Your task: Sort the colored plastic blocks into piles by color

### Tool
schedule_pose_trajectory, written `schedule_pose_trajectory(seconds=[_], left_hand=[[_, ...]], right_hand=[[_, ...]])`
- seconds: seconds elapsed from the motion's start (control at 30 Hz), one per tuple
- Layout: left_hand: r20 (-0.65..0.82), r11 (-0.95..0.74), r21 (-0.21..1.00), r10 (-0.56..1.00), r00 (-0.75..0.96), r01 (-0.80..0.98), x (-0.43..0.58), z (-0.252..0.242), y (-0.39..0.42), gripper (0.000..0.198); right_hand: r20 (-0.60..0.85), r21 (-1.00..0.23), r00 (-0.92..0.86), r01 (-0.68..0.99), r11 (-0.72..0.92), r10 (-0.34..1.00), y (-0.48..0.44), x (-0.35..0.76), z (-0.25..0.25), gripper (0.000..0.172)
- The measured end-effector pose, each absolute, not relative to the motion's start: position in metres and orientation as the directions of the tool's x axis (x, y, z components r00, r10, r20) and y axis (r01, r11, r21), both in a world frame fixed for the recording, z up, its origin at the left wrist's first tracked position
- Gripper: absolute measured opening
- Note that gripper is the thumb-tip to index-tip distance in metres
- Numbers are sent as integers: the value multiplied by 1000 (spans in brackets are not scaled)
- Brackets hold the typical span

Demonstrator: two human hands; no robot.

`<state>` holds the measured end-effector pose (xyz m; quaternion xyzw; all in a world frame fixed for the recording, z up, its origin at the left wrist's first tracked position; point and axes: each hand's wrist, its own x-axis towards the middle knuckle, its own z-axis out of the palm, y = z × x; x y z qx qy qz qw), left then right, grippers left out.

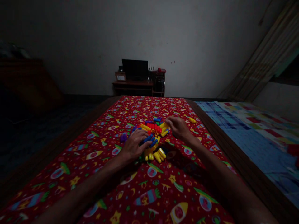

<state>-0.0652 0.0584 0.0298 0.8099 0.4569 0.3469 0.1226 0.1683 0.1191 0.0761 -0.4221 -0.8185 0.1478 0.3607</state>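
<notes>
A pile of bright plastic building blocks lies on a red cloth with rocket prints (149,199). My left hand (134,146) reaches over the near left side of the pile, its thumb and fingers around a blue block (149,140). At the right side of the pile, my right hand (178,127) has its fingertips pinched at the end of a yellow block (163,126). Red blocks (153,127) sit between the two hands. Closer to me lie yellow blocks (160,155), and a purple block (123,137) is left of my left hand.
A lone yellow block (192,120) lies to the right, apart from the pile. Beyond the cloth stands a low desk (133,83) with a dark monitor (135,69). A blue patterned mat (247,146) spreads at right, and a curtain (257,59) hangs there.
</notes>
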Motion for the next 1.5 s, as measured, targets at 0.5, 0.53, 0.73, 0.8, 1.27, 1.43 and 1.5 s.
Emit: schedule_pose_trajectory(seconds=[0.5, 0.53, 0.73, 0.8, 1.27, 1.43, 1.5], left_hand=[[432, -330, 593, 900, 56, 734, -118, 8, 92, 38], [427, -321, 603, 903, 44, 730, -118, 7, 91, 39], [488, -264, 634, 866, -112, 727, -121, 5, 86, 38], [491, -221, 639, 854, -169, 737, -124, 4, 87, 36], [481, -195, 607, 862, -161, 770, -132, -3, 93, 34], [466, -194, 605, 873, -146, 772, -132, -2, 92, 35], [459, -185, 614, 875, -156, 767, -132, -1, 91, 36]], right_hand=[[304, -297, 209, 948, -116, 930, 173, 282, 36, 39], [330, -252, 180, 963, -98, 927, 171, 275, 40, 38], [310, -95, -173, 973, 211, 935, 149, 211, 54, 36], [273, -119, -353, 911, 396, 895, 140, 191, 47, 33], [381, -290, -410, 798, 528, 829, 154, 199, 34, 33], [402, -313, -106, 918, 245, 910, 177, 253, 33, 40], [423, -298, -56, 934, 198, 904, 177, 259, 33, 40]])
